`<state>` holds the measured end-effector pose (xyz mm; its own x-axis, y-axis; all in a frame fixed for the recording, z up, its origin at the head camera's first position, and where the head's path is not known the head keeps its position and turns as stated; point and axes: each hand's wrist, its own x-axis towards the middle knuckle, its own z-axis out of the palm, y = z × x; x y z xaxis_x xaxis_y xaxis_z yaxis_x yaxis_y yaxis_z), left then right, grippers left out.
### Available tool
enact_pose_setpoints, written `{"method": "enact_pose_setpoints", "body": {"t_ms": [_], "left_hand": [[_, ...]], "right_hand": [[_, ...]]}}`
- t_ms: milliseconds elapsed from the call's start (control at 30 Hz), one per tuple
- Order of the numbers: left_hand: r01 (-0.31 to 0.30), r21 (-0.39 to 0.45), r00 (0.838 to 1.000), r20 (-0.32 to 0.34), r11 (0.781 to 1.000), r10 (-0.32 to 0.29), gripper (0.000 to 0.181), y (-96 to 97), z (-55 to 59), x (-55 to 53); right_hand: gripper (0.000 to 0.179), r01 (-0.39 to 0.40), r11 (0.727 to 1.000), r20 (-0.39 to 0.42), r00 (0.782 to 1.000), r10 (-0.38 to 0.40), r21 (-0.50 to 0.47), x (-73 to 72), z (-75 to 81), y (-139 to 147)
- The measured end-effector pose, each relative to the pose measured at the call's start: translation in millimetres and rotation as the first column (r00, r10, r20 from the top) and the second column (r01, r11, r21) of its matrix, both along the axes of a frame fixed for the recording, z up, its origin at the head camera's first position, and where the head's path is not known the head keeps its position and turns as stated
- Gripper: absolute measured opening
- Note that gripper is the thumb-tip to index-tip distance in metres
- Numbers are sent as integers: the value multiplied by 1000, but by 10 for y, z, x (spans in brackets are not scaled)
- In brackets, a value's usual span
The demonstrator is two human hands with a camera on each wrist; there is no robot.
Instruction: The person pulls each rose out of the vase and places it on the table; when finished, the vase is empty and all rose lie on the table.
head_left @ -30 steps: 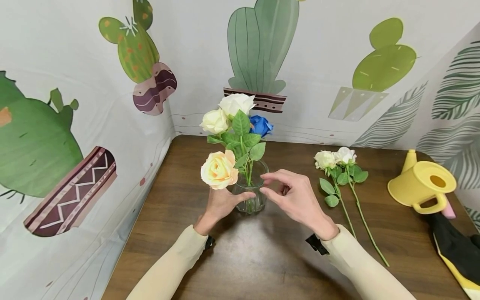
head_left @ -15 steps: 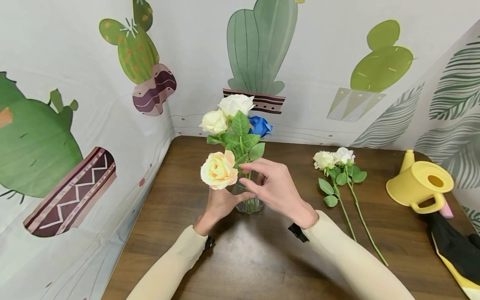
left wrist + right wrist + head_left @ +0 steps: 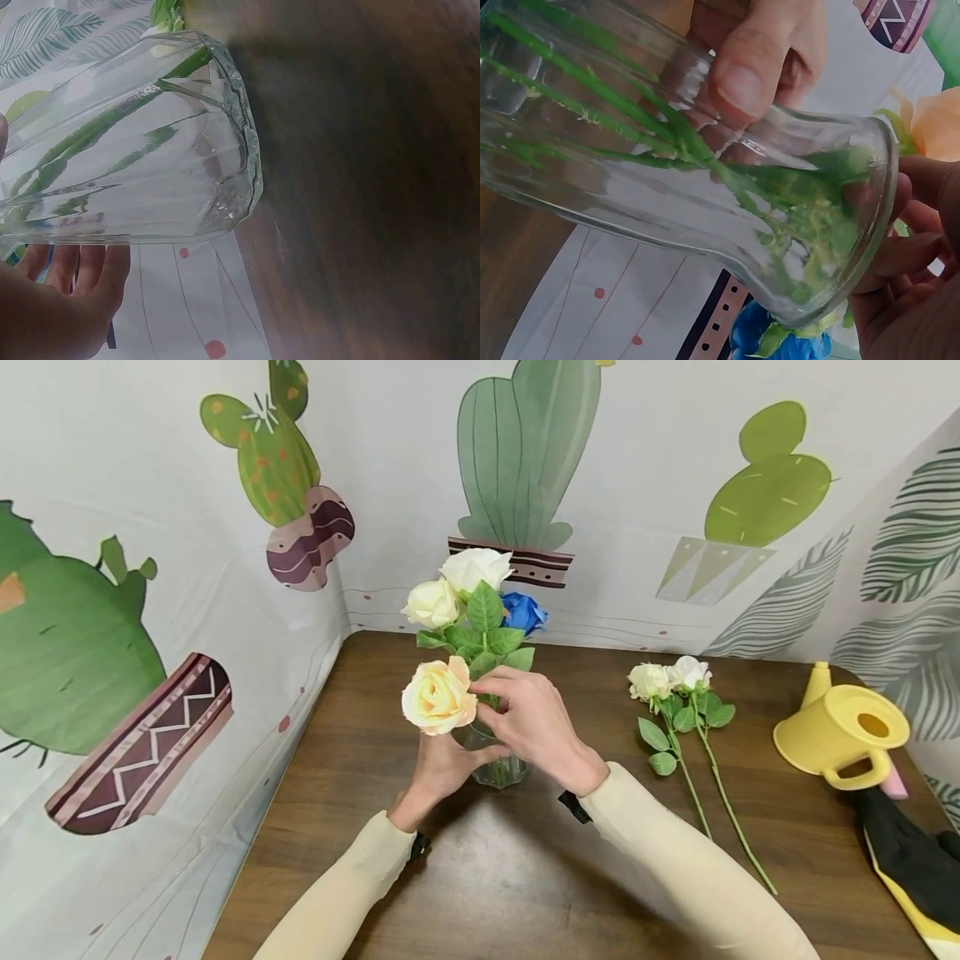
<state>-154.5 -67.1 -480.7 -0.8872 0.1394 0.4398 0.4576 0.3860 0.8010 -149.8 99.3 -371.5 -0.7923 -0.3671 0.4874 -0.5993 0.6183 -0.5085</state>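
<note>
A clear glass vase [image 3: 504, 772] stands upright on the wooden table, holding several roses. My left hand [image 3: 446, 768] grips its side; in the right wrist view the thumb [image 3: 742, 79] lies against the glass. A peach rose [image 3: 437, 696] leans out toward me on the left. My right hand [image 3: 534, 718] pinches just beside and under its bloom, at the vase's mouth, where the stem is mostly hidden by the fingers. Behind rise a white rose [image 3: 475, 568], a cream rose [image 3: 432, 603] and a blue rose [image 3: 525, 612]. Green stems [image 3: 607, 82] cross inside the glass.
Two loose roses, one cream [image 3: 649, 682] and one white [image 3: 690, 673], lie on the table [image 3: 480, 893] to the right. Farther right are a yellow watering can [image 3: 840, 727] and a black and yellow cloth item [image 3: 911, 860]. A cactus-print backdrop [image 3: 637, 485] hangs behind.
My right hand has moved left from the vase's right rim to the peach rose, its fingers closing there. The peach bloom has shifted up slightly. My left hand has stayed on the vase.
</note>
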Motion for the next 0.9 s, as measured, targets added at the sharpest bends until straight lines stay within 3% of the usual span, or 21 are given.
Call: {"method": "enact_pose_setpoints", "body": {"t_ms": [200, 400, 633, 900], "left_hand": [[-8, -13, 999, -43, 1000, 7, 108, 2, -10, -13], [0, 7, 1000, 9, 1000, 0, 106, 1, 1, -12], [-20, 5, 997, 79, 1000, 19, 95, -4, 7, 26], [-7, -52, 1000, 20, 999, 8, 86, -17, -2, 10]], "right_hand": [[20, -21, 999, -5, 1000, 21, 30, -23, 3, -4], [17, -37, 999, -26, 999, 38, 20, -26, 24, 22], [9, -78, 990, -67, 995, 71, -115, -14, 57, 65], [10, -99, 952, -129, 990, 64, -291, 6, 128, 117]]}}
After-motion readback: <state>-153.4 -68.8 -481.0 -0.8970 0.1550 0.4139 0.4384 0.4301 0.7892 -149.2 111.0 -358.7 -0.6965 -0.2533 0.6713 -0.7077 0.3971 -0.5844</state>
